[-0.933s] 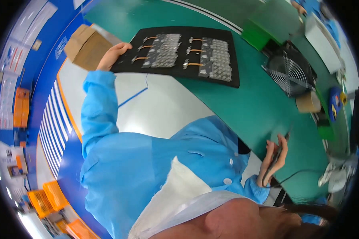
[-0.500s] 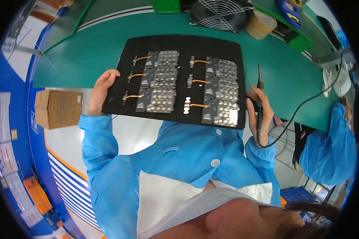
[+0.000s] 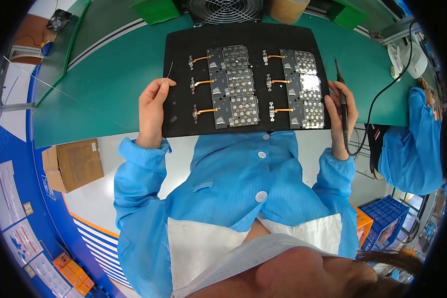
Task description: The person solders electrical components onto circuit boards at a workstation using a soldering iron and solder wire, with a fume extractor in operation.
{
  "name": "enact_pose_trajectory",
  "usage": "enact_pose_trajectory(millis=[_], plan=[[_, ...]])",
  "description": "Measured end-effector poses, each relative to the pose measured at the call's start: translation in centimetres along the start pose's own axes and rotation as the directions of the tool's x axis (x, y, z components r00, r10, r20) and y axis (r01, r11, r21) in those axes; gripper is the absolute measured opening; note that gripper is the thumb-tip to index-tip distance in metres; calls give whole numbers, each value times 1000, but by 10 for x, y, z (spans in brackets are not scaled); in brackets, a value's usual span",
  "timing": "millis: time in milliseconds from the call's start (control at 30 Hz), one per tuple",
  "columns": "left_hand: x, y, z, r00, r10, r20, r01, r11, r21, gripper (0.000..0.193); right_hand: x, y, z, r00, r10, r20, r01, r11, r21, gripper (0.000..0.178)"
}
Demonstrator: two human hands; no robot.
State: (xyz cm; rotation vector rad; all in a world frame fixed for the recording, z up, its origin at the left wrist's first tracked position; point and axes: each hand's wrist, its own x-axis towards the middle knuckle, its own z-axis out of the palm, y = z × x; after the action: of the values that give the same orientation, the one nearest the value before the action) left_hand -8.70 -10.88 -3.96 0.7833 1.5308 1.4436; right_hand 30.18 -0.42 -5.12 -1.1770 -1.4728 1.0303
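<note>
A black mat-like board (image 3: pixel 179 124) lies at the near side of the green table. Two columns of circuit boards (image 3: pixel 221 107) rest on it, each joined by an orange flex strip (image 3: pixel 203 110) to a small metal connector piece (image 3: pixel 194 114). At the board's left edge my left hand (image 3: pixel 153 109) is closed, thumb and forefinger pinching a thin silvery wire (image 3: pixel 171 69), which looks like solder. My right hand (image 3: pixel 336 121), beside the right edge, is wrapped round a soldering iron (image 3: pixel 343 107) with its tip pointing away from me.
A fan with a wire grille (image 3: pixel 226 10) and a tan roll (image 3: pixel 287 11) stand at the back, between green bins (image 3: pixel 156 10). The iron's black cord (image 3: pixel 382 89) runs right. A co-worker's blue sleeve (image 3: pixel 412 154) is at the right. A cardboard box (image 3: pixel 74 166) sits lower left.
The black board, previously tilted with my left hand at its edge, now sits flatter and farther from me. My left hand now shows the thin wire. The iron stays in my right hand.
</note>
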Motion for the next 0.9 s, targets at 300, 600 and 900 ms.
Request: enact_pose_trajectory(millis=[300, 600, 900], plan=[[17, -4, 2, 970, 238, -48, -218, 942, 253, 15, 4, -12, 11, 940, -330, 83, 323, 787, -526, 33], [26, 34, -11, 954, 300, 8, -239, 746, 622, 15, 42, -44, 10, 864, -436, 252, 502, 713, -490, 27], [40, 35, 28, 915, 389, 108, -374, 717, 588, 14, 92, -78, 65, 767, -419, 486, 534, 837, -121, 40]])
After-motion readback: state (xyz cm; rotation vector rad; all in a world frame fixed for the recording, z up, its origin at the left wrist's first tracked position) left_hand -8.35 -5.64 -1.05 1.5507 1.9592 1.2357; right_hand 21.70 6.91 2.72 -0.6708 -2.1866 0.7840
